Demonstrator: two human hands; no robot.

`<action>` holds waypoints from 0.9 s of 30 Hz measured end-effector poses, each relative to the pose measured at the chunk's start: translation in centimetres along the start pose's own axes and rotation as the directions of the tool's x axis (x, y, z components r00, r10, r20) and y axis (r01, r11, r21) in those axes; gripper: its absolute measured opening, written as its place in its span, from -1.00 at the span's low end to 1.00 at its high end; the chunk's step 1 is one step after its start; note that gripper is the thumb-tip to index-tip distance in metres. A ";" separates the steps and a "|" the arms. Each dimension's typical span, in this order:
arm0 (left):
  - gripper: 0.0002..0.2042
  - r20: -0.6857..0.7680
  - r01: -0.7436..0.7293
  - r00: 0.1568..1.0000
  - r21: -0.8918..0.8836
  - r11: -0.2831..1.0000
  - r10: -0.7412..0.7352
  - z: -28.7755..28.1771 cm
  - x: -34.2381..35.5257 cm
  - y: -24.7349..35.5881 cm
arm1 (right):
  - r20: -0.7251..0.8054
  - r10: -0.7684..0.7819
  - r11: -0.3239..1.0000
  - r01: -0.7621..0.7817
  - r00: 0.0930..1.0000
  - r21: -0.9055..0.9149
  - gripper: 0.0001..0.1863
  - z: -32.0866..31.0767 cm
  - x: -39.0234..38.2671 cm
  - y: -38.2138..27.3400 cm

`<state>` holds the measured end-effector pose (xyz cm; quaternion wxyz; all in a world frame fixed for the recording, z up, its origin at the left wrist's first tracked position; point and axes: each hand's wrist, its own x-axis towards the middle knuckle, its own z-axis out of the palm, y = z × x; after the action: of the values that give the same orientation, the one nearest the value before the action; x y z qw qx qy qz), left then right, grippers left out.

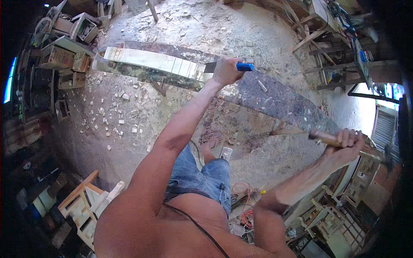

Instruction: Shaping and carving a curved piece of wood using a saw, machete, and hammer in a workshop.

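Note:
My left hand (pixel 228 71) is closed around a chisel (pixel 245 67), whose blue handle sticks out to the right of my fist. Its dark blade points left at the end of a pale wooden board (pixel 146 59), which has several cross lines or cuts near that end. Out to the right, my right hand (pixel 347 142) grips a hammer (pixel 327 136) by its wooden handle. The hammer's head, slightly blurred, lies beyond my hand at the right, well apart from the chisel. Under the board runs a long, dark, worn plank bench (pixel 275 96).
Small wood offcuts (pixel 121 121) litter the floor on both sides of the bench. A loose chip (pixel 262 86) lies on the plank. Wooden racks (pixel 331 56) stand at the far right, boxes (pixel 69 58) at the far left. An orange cord (pixel 246 213) lies near my legs.

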<state>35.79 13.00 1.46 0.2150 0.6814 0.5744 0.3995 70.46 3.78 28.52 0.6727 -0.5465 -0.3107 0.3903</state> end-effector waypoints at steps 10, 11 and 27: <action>-0.86 -0.058 -0.092 0.994 0.071 0.993 0.096 -0.1 -0.5 -2.4 | 0.262 0.385 0.848 -0.227 0.885 -0.479 -0.75 1.6 -6.2 15.4; -0.86 -0.067 -0.097 0.993 0.061 0.993 0.101 -0.2 0.5 -2.0 | 0.493 -0.121 0.800 0.378 0.862 -0.466 -0.67 -1.1 -3.6 13.9; -0.86 -0.501 0.317 0.830 0.059 0.946 -0.247 -10.4 -0.4 -15.1 | -0.046 0.424 0.375 -0.222 0.904 -0.900 -0.77 -4.1 -7.9 16.5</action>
<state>18.30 14.64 -3.92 0.0719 0.4795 0.7307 0.4805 66.88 -3.45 11.55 0.1613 -0.8253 -0.4181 0.3436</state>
